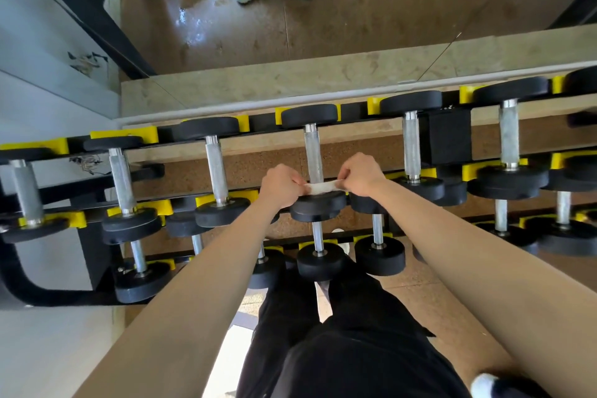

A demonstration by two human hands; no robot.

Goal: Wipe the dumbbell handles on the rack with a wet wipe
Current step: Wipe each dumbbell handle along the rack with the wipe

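A black dumbbell rack with yellow cradles (142, 134) holds several black dumbbells with silver knurled handles. In the middle of the top row lies one dumbbell whose handle (313, 152) runs away from me. A white wet wipe (323, 187) is stretched flat across the near end of that handle, just above the near weight head (318, 205). My left hand (281, 186) pinches the wipe's left end. My right hand (358, 173) pinches its right end. Both hands sit close on either side of the handle.
Neighbouring handles lie left (216, 171) and right (412, 145) on the top row. A lower row of dumbbells (379, 255) sits nearer my legs. A mirror (323, 26) behind the rack reflects the brown floor and a pair of pale shoes. A black rack post (449, 136) stands at the right.
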